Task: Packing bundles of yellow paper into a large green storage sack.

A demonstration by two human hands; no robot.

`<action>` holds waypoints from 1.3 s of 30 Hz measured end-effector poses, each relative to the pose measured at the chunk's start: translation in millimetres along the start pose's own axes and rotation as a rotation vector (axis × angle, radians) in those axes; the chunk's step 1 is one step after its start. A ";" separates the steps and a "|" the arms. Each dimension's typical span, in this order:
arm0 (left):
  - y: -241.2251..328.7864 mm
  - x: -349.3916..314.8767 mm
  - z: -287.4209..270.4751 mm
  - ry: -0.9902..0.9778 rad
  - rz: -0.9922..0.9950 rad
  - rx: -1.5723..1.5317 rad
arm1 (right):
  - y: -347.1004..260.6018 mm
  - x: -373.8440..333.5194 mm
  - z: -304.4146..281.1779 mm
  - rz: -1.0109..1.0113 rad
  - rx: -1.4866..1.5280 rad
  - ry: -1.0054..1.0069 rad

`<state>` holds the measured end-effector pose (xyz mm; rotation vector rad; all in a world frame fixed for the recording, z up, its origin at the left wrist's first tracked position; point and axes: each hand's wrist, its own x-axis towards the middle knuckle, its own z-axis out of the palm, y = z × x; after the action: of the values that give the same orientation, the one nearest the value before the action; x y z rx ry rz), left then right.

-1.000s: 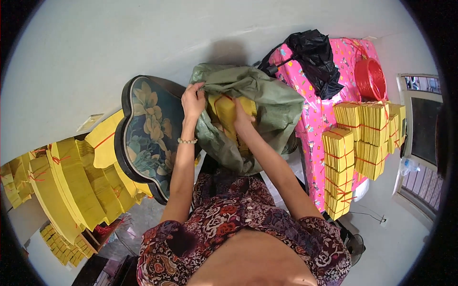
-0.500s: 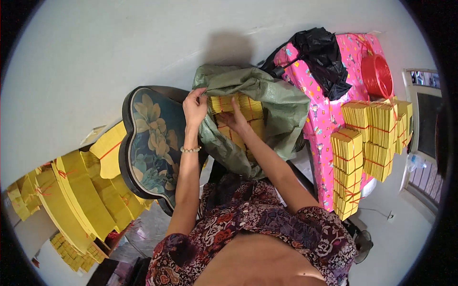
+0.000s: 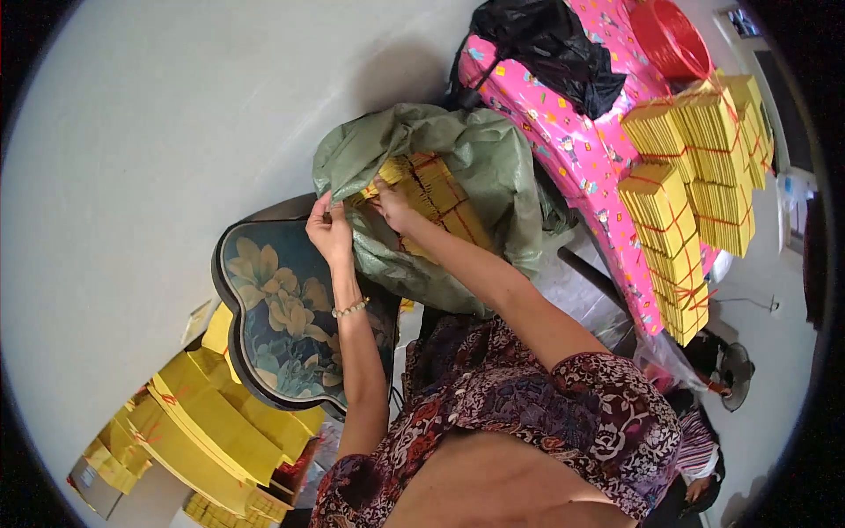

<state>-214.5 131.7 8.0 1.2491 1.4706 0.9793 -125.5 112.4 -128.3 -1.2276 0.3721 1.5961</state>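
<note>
left hand (image 3: 328,227): thumb and fingers pinched on the left rim of a green woven sack (image 3: 506,176). right hand (image 3: 392,209): reaches inside the sack mouth, fingers at the left side of the tied yellow bundles (image 3: 444,198); fingertips partly hidden and blurred, so cannot tell whether it grips a bundle or only presses on one. bundles lie packed side by side within the sack, red ties crossing them. sack stands between a chair with a floral panel (image 3: 282,308) and the left edge of a pink-covered table (image 3: 572,132); what bears it is hidden. handling, as judged: hold the rim wide with the left so the cloth does not fold over the paper; with the right, push on flat sides rather than pull on the ties, and keep the bundles square so edges do not crease. farther out: on the table, black plastic (image 3: 568,57) lies toward the upper left corner, a red coil (image 3: 671,40) near the upper edge, and yellow stacks (image 3: 695,158) along the right edge, reaching the lower corner. lower left, loose yellow sheets (image 3: 211,422), well apart from the sack. labels: no brand or writing legible; the pink cover bears only small printed figures.
</note>
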 end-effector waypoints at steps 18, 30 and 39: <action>-12.0 -50.6 32.9 0.009 0.584 0.663 | -42.9 -139.8 -185.8 -0.241 -0.364 -0.100; -42.4 -245.3 248.0 -1.141 0.152 -0.089 | 27.7 -266.8 -569.6 -0.720 -0.062 1.637; -33.6 -318.5 323.1 -1.531 0.233 0.174 | -122.6 -295.1 -577.9 -0.822 0.272 0.689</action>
<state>103.8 -187.8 -51.8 1.6665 0.1809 -0.1473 260.3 -421.9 -86.4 -1.4315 0.4163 0.3887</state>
